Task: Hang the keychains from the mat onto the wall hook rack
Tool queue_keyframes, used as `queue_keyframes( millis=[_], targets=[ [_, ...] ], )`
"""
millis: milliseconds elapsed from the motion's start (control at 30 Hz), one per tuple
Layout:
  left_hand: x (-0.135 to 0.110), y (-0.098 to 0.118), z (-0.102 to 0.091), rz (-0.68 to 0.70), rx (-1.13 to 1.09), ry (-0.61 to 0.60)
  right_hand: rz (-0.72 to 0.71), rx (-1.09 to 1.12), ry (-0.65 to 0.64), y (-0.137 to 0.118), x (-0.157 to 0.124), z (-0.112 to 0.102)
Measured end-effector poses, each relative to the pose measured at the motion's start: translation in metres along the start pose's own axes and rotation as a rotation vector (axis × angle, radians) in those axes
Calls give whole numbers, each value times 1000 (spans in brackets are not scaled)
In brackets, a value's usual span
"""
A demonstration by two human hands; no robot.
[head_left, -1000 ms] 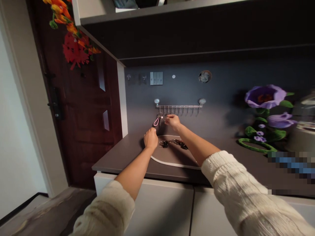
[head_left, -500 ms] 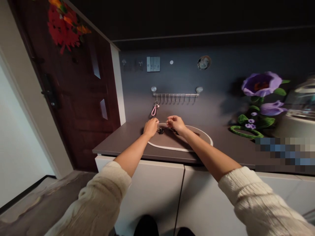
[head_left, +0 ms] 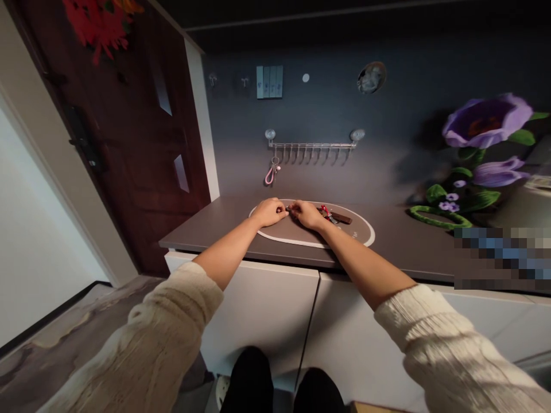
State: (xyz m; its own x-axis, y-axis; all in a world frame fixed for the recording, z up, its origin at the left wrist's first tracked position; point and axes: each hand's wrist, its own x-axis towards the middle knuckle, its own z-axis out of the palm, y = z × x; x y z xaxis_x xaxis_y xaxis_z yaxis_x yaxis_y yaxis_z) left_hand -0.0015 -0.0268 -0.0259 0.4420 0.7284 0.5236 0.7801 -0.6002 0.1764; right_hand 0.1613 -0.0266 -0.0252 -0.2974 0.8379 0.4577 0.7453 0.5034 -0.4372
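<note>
My left hand point(head_left: 269, 213) is low over the oval mat point(head_left: 297, 237), its fingers curled and pinched around something small and dark that I cannot make out. Close beside it, my right hand point(head_left: 306, 214) is also closed, fingertips nearly meeting the left ones; what it grips is mostly hidden. Just right of the right hand lies a small bunch with a red piece point(head_left: 326, 210) and metal parts, perhaps keys. A flat brown strip point(head_left: 342, 218) rests beside that bunch. On the wall above, a pink loop keychain point(head_left: 270, 175) hangs from the clear hook rail point(head_left: 314, 145).
The grey countertop point(head_left: 206, 226) ends above white cabinet doors point(head_left: 258, 310). Purple fabric flowers point(head_left: 488, 123) stand on the right, near a pale rounded object point(head_left: 523, 206). Left of the counter is a dark red door point(head_left: 142, 189) with a black handle point(head_left: 86, 152).
Both hands have come down to the mat and closer together. The view has tilted downward, and the red piece and brown strip beside my right hand show more clearly.
</note>
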Motion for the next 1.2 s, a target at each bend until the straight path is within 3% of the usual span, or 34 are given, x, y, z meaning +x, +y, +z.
queue_keyframes(
  millis=[567,900,1200],
  targets=[
    [5,0,-2,50,-178,87,-16,13,-20,4,7,1],
    [8,3,-4,-158,-704,172,53,441,26,4,5,3],
    [11,1,-4,-337,-962,260,60,779,23,-10,3,1]
  ],
)
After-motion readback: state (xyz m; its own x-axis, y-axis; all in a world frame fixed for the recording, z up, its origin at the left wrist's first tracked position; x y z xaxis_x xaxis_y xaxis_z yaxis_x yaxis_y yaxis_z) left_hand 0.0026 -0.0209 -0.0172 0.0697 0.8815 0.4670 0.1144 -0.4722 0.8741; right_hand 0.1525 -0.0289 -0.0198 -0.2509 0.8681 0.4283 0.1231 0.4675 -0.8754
